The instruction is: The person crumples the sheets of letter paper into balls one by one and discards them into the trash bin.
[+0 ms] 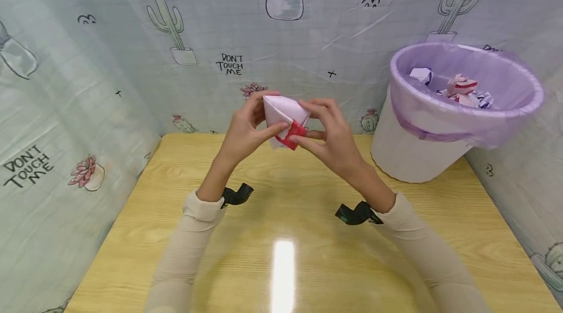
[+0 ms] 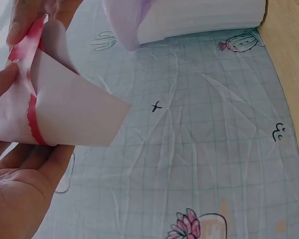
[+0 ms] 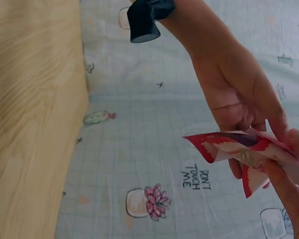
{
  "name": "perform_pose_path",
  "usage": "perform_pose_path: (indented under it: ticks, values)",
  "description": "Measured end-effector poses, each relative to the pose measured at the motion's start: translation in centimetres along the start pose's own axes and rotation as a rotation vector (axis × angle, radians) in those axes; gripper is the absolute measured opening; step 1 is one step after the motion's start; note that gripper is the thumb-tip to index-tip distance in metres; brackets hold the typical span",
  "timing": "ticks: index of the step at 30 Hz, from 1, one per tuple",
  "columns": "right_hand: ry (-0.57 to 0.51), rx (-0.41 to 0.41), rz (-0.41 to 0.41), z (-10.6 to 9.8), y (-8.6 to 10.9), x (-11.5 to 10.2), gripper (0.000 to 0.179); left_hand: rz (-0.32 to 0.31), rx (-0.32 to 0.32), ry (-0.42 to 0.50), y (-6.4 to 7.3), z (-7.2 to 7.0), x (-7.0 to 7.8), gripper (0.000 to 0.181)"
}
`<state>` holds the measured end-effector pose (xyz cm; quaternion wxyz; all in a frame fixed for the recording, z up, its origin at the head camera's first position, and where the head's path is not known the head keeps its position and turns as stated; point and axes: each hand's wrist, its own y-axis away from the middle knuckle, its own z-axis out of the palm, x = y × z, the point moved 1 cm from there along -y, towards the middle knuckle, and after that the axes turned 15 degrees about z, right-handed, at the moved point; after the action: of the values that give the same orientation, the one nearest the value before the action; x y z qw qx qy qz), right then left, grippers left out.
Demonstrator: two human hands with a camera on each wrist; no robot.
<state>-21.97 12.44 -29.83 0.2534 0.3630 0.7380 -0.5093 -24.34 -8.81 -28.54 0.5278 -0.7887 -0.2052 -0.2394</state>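
Both hands hold a folded wrapper (image 1: 283, 110), pale pinkish-white with red bands and a zigzag edge, up in front of the wall in the head view. My left hand (image 1: 247, 129) grips its left side, thumb laid across the front near the red part. From the right, my right hand (image 1: 335, 139) pinches the red end between thumb and fingers. In the left wrist view the wrapper (image 2: 82, 99) shows a plain pale flap and a thin red strip. Seen from the right wrist, the wrapper (image 3: 229, 144) has loose red-edged corners and a creased, partly open fold.
A white bin (image 1: 409, 146) with a purple liner (image 1: 404, 93) stands at the back right of the wooden table (image 1: 308, 244). Several crumpled wrappers (image 1: 462, 85) lie inside it. A cactus-printed curtain (image 1: 211, 24) surrounds the table's back and sides.
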Motion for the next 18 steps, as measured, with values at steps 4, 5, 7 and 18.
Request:
perform_pose_path:
  ticks: [4, 5, 7, 18]
  values:
    - [0.038, 0.067, -0.010, -0.8, 0.7, 0.6, 0.051, 0.019, -0.021, -0.003, 0.1, 1.0, -0.1, 0.058]
    - [0.036, 0.082, -0.006, -0.8, 0.9, 0.8, 0.047, 0.019, -0.019, 0.001, 0.2, 1.2, -0.1, 0.057]
    - [0.032, 0.114, -0.007, -0.9, 1.1, 1.1, 0.040, 0.017, -0.011, 0.008, 0.3, 1.6, -0.2, 0.054]
    - [-0.051, 0.112, -0.111, -0.8, 1.1, 1.1, 0.039, -0.041, 0.088, 0.111, -0.1, 2.4, -0.3, 0.039]
